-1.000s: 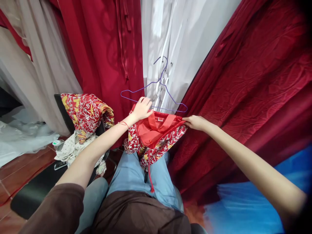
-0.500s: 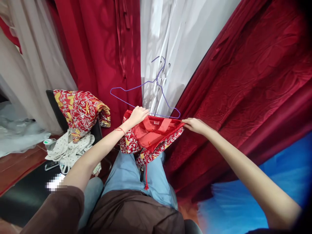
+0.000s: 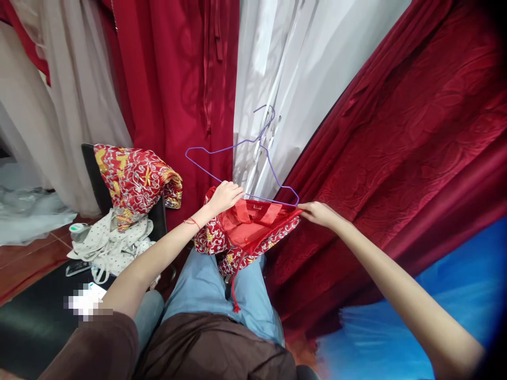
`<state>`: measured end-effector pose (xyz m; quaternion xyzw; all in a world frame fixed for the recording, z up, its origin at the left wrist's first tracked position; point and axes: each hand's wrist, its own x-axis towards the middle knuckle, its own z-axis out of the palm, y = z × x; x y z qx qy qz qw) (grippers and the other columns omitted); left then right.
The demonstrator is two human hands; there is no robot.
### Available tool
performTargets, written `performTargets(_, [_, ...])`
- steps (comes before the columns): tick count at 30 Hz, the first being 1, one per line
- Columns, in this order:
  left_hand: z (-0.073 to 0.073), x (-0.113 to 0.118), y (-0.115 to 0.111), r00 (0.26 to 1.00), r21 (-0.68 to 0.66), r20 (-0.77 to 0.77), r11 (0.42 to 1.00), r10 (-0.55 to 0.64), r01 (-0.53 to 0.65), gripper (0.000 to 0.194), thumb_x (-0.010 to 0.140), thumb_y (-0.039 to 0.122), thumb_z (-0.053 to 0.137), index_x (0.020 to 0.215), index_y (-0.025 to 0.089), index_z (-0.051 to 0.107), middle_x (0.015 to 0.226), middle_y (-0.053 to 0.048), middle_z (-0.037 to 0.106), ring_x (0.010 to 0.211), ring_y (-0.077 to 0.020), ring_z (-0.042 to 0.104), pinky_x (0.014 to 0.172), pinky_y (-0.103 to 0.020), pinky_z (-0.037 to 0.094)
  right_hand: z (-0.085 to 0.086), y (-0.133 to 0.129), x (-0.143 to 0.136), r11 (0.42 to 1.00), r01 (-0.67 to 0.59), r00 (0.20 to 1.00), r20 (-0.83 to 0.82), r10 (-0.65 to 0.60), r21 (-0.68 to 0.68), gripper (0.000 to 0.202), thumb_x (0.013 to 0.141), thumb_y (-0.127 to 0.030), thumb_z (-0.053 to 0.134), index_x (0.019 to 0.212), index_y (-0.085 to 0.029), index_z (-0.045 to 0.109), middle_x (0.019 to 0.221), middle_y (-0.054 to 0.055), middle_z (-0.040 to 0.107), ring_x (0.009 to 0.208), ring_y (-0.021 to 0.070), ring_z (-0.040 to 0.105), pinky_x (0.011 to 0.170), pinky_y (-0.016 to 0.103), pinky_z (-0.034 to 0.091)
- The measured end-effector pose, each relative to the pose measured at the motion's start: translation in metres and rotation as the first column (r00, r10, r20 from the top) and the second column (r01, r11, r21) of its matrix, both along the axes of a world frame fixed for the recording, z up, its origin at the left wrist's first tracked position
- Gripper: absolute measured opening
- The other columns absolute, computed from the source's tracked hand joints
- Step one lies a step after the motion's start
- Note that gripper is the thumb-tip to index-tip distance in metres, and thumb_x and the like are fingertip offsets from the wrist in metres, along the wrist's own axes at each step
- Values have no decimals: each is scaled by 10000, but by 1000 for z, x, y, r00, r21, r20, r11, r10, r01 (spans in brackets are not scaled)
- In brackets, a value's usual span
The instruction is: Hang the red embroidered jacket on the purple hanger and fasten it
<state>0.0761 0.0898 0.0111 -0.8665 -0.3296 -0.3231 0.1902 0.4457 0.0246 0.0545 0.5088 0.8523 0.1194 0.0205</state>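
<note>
A red skirt-like garment [image 3: 253, 230], embroidered in white and gold on its outer side, hangs gathered above my lap with its plain red lining, fabric loops and small label showing. My left hand [image 3: 226, 197] is closed on the left part of its top edge, by the bottom bar of a purple wire hanger [image 3: 222, 149]. Whether these fingers also grip the bar is hard to see. At the opposite end, my right hand [image 3: 318, 214] pinches the edge near the hanger's right corner. From the garment dangles a red cord [image 3: 233, 290] with a tassel.
On my left, a red and gold embroidered cloth [image 3: 138, 179] drapes over a black chair [image 3: 97, 179]. White dotted cloth [image 3: 114, 248], a phone [image 3: 78, 267] and a blurred bright patch lie near it. Dark red gowns [image 3: 380, 158] hang to the right; blue tulle [image 3: 380, 338] spreads below.
The hanger and both hands have moved slightly lower, with the right end of the garment's top edge dropping a little. My view has shifted slightly. Both hands keep their hold.
</note>
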Motion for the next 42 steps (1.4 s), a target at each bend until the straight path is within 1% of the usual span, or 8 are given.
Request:
performTargets(9, [-2,0,0,1000,-6,5,1000,3,-3,430,1047,383,330,912,171,679,870,-83,698,809,-206,549,788,-354,343,0,0,0,1000,5,1000,18,-4,-20,340,953,-223,414,1112,-210,714,1142,75,754,994,209,730,881,304,543])
performTargets(18, [-5,3,-1,1000,20,22,1000,2,-2,418,1045,376,361,866,163,672,816,-63,681,788,-197,549,774,-345,343,-1,2,3,995,-91,996,29,90,46,289,914,-206,457,1045,-207,715,989,75,775,849,191,725,739,255,515])
performTargets(24, [-3,3,-2,1000,20,3,1000,-8,8,439,1048,385,346,844,171,671,811,-67,679,781,-196,552,765,-352,334,43,9,-13,962,-233,964,-98,248,145,307,953,-299,408,930,-180,690,832,111,716,754,207,667,720,282,484])
performTargets(27, [0,3,-2,1000,15,6,1000,-11,11,440,1048,388,347,846,168,670,812,-66,684,774,-196,553,758,-352,327,70,21,-26,953,-234,948,-173,268,194,293,940,-324,413,878,-191,666,788,96,685,713,203,630,701,290,462])
performTargets(30, [1,5,-2,1000,7,30,1000,10,-10,444,1047,390,346,851,164,674,822,-73,688,784,-201,555,755,-352,326,81,29,-39,954,-177,922,-298,246,240,279,932,-365,436,816,-200,628,742,66,648,659,188,582,671,296,440])
performTargets(36, [-11,10,1,997,-8,48,998,54,-54,451,1043,405,351,857,161,681,796,-71,678,782,-207,557,746,-353,335,56,37,-74,927,-36,731,-623,279,373,282,929,-407,419,814,-204,578,883,82,639,864,221,597,833,351,468])
performTargets(39, [-11,11,2,995,-7,67,997,78,-78,444,1041,391,355,844,159,677,790,-78,674,784,-217,563,752,-364,351,40,44,-91,959,-68,705,-667,241,274,294,939,-442,394,821,-215,539,902,78,634,912,230,597,886,373,463])
performTargets(42, [-6,9,0,995,-9,78,998,59,-58,427,1037,382,367,842,166,679,788,-80,676,799,-220,582,802,-376,396,29,47,-103,982,15,715,-689,121,187,297,938,-506,438,955,-218,508,828,52,630,785,222,603,777,344,472])
